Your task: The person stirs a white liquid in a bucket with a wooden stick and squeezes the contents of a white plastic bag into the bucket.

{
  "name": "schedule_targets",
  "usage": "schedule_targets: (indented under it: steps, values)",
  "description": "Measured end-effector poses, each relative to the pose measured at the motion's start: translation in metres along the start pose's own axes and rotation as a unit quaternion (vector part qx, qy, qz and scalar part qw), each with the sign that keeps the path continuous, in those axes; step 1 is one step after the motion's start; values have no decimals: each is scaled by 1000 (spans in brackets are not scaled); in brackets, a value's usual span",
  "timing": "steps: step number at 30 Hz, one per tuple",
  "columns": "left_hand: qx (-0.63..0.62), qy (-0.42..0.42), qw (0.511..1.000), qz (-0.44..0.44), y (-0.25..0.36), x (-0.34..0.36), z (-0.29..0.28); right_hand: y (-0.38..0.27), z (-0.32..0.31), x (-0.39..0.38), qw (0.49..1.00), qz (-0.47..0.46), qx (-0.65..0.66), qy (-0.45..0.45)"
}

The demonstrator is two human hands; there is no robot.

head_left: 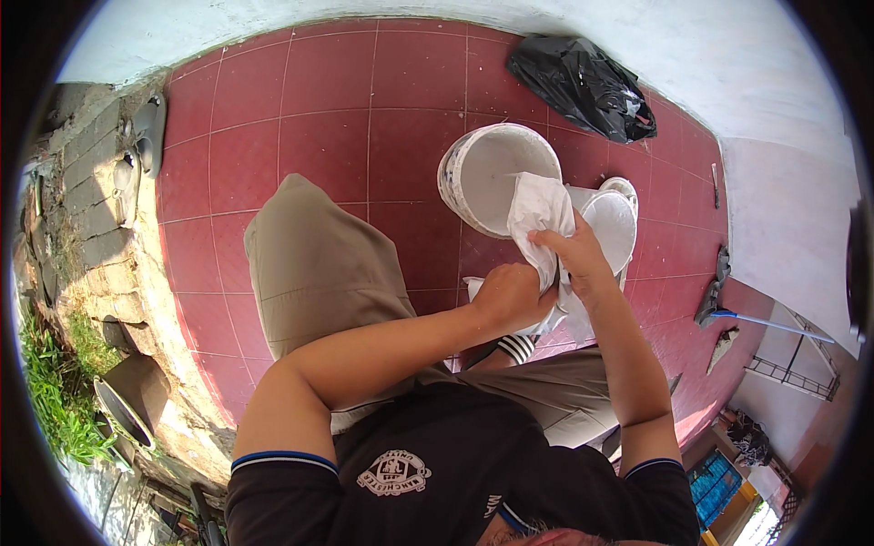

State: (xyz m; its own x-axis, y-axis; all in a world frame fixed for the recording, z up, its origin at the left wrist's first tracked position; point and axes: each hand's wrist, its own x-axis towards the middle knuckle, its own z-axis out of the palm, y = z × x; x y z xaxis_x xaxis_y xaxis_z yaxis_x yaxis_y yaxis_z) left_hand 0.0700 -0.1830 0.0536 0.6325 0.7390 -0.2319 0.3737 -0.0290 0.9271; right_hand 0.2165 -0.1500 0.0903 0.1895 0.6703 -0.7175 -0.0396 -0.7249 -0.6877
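Together, two hands [508, 295] [581, 253] (both bare) hold one white cloth [539, 206].

Left fingers [531, 284] and right fingers [552, 240] hold white cloth [539, 206] (crumpled, near a white bucket [487, 173]).

l hand [512, 296] fingertips hidden; blk bag [578, 86] contents hidden too

The head-worn fisheye camera looks steeply down past the black short-sleeved shirt [464, 450], close over the bare left hand [512, 296] and bare right hand [580, 250], toward the red square-tiled floor [323, 136].
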Motion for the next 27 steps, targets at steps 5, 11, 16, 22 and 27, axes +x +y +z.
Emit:
schedule_targets:
  steps: [5, 11, 16, 22, 27]
  values:
    - [3, -4, 1000, 6, 2, -1, 1, 5, -1, 0, 1000, 6, 21, 12]
    - [-9, -15, 1000, -5, 2, 0, 0, 4, 0, 0, 999, 25, 35, 25]
    - [3, -6, 1000, -7, 0, -1, 3, 0, 2, -1, 999, 33, 24, 26]
    - [8, -4, 1000, -1, 1, -1, -1, -9, 11, -1, 999, 18, 29, 38]
    - [9, -6, 1000, 3, 2, -1, -2, -1, 8, 5, 997, 23, 42, 53]
